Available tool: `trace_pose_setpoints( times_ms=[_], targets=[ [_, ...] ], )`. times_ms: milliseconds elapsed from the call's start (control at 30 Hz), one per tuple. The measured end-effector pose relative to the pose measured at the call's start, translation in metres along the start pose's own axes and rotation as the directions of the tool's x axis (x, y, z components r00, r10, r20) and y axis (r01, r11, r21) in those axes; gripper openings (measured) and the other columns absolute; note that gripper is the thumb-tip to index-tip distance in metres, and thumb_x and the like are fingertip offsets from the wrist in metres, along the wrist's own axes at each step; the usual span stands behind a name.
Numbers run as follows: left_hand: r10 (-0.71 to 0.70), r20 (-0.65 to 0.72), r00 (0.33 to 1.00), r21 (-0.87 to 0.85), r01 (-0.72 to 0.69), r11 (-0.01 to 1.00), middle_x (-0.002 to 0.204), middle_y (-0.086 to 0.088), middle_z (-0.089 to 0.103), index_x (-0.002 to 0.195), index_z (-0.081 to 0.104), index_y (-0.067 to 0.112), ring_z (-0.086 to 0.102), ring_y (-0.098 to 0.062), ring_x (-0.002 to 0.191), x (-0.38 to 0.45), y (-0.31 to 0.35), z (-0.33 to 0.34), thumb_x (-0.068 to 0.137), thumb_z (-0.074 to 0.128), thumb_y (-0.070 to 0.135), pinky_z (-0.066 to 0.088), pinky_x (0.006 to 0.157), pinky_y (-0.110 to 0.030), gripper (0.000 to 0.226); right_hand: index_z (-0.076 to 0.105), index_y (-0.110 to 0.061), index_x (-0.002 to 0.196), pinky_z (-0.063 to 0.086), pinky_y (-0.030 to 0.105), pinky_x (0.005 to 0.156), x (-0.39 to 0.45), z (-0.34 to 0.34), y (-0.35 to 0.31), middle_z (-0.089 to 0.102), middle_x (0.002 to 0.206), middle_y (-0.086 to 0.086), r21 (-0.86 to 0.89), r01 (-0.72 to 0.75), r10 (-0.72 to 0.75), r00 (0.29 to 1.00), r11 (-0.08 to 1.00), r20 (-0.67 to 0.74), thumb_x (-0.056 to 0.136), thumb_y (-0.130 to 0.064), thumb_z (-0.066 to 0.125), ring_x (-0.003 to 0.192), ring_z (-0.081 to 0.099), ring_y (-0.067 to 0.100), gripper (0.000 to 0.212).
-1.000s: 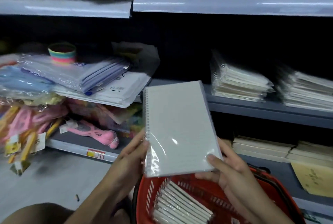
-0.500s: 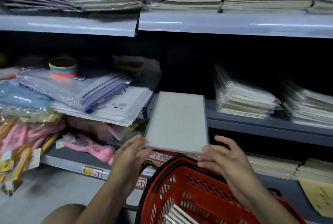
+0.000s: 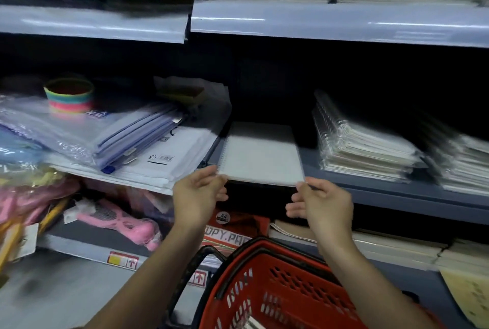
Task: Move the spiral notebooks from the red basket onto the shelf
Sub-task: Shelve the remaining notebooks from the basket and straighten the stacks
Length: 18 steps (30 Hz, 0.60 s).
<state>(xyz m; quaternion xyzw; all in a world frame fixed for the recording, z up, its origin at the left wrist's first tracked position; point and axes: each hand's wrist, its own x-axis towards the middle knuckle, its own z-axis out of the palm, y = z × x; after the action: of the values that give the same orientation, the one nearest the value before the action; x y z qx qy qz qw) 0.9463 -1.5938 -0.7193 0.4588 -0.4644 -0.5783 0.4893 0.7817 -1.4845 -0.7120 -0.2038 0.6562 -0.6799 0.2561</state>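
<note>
A red pack [image 3: 232, 233] on the lower shelf reads "A4" and "OPY.PAP". The red basket [image 3: 280, 286] holds white-edged items, blurred. The spiral notebook [image 3: 260, 155] lies flat on the grey shelf [image 3: 370, 188]. The left hand [image 3: 198, 196] and right hand [image 3: 324, 203] pinch its near corners.

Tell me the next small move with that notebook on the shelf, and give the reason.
Probably push the spiral notebook further back onto the middle shelf, then let go. Its near edge overhangs the shelf lip, and the left hand and right hand pinch its near corners. It lies flat in the gap left of the wrapped notebook stack, so the way back looks free.
</note>
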Motion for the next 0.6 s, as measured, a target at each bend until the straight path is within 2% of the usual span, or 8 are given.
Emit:
trace_pose_setpoints(
  times_ms=[133,267,400,500,600],
  targets=[
    [-0.014,-0.055,0.998,0.071,0.018,0.997,0.066,-0.008,0.063,0.117,0.070,0.009,0.052,-0.014,0.048,0.032,-0.005,0.019,0.087,0.075,0.012,0.042,0.040,-0.023,0.030,0.072,-0.009,0.098,0.047,0.026,0.035,0.028,0.015,-0.002,0.066,0.060,0.012,-0.154,0.045,-0.057,0.995,0.987,-0.077,0.096,-0.014,0.063,0.037,0.058,0.018,0.011],
    [0.000,-0.078,0.997,0.070,0.005,0.998,0.058,-0.009,0.057,0.118,0.069,0.011,0.045,-0.015,0.041,0.042,-0.005,0.031,0.089,0.074,0.014,0.038,0.035,-0.021,0.030,0.072,-0.015,0.104,0.045,0.025,0.033,0.041,0.025,0.000,0.067,0.059,0.011,-0.167,0.047,-0.070,0.988,0.985,-0.139,0.096,-0.020,0.063,0.035,0.057,0.016,0.013],
    [0.057,-0.055,0.997,0.057,-0.054,0.997,0.062,-0.007,0.059,0.123,0.065,0.017,0.048,-0.012,0.045,0.028,-0.009,0.032,0.094,0.067,0.011,0.040,0.039,-0.020,0.031,0.065,-0.022,0.121,0.047,0.027,0.036,0.025,0.015,0.008,0.069,0.063,0.011,-0.165,0.111,-0.121,0.991,0.980,-0.051,0.097,-0.027,0.062,0.039,0.057,0.019,0.025],
    [0.093,0.018,0.996,0.108,-0.094,0.990,0.058,-0.005,0.062,0.114,0.068,0.024,0.052,-0.009,0.045,-0.001,-0.023,0.021,0.094,0.067,0.013,0.043,0.042,-0.021,0.023,0.065,-0.026,0.113,0.047,0.029,0.038,-0.003,-0.009,0.020,0.067,0.060,0.008,-0.199,0.127,-0.133,0.991,0.972,-0.018,0.098,-0.028,0.059,0.038,0.055,0.016,0.016],
    [-0.075,0.196,0.978,0.126,0.051,0.991,0.056,-0.007,0.062,0.100,0.074,0.010,0.052,-0.013,0.044,-0.031,-0.037,0.012,0.093,0.066,0.008,0.043,0.042,-0.023,0.010,0.066,-0.021,0.095,0.043,0.028,0.039,-0.029,-0.042,0.047,0.065,0.056,0.008,-0.296,-0.017,0.027,0.999,0.955,0.031,0.099,-0.022,0.056,0.038,0.053,0.018,0.011]
  ],
)
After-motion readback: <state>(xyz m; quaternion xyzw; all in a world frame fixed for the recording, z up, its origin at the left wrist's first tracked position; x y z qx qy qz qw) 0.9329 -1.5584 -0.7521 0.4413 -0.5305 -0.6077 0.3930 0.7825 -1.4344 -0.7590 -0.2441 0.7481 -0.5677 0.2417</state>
